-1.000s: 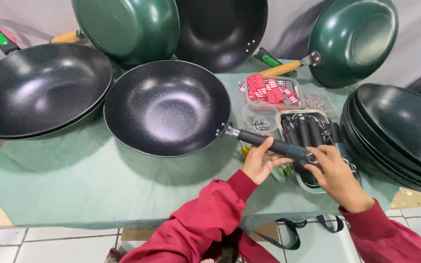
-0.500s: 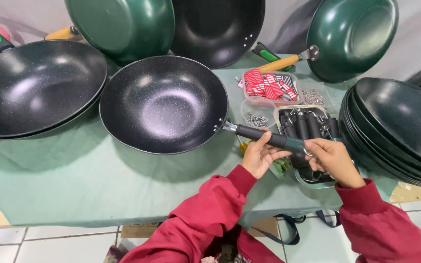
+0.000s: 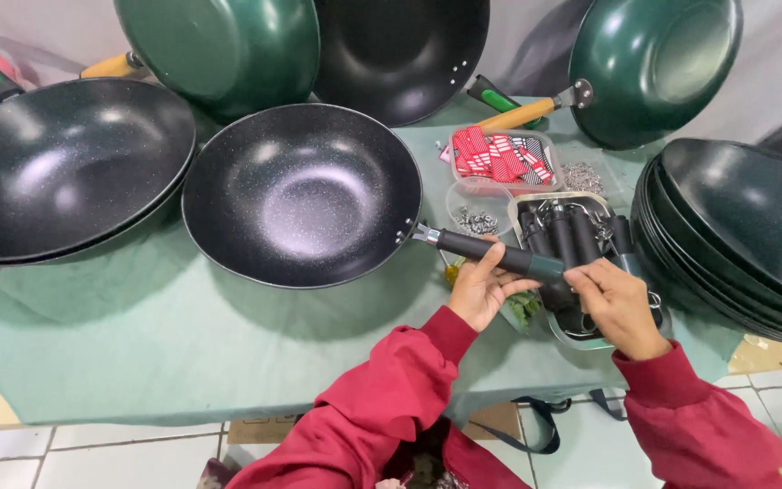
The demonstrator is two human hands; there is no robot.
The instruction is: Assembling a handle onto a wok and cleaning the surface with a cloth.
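Right of centre in the frame, both hands work on the black handle (image 3: 500,255) of the wok (image 3: 302,193), which sits on the green table (image 3: 119,353) at mid-frame. The left hand (image 3: 481,288) grasps the handle from below near its middle; the right hand (image 3: 615,303) pinches its far end over the metal tray (image 3: 561,330) of spare handles. Judging from this, the step goes best if the left hand keeps the handle level and in line with the wok's bracket while the right turns or presses squarely, without tilting the pan. Whatever the right fingertips grip is hidden. Small hardware in the clear tub (image 3: 480,206) is too fine to identify, and the stacked woks (image 3: 753,235) are cut off at the right edge.
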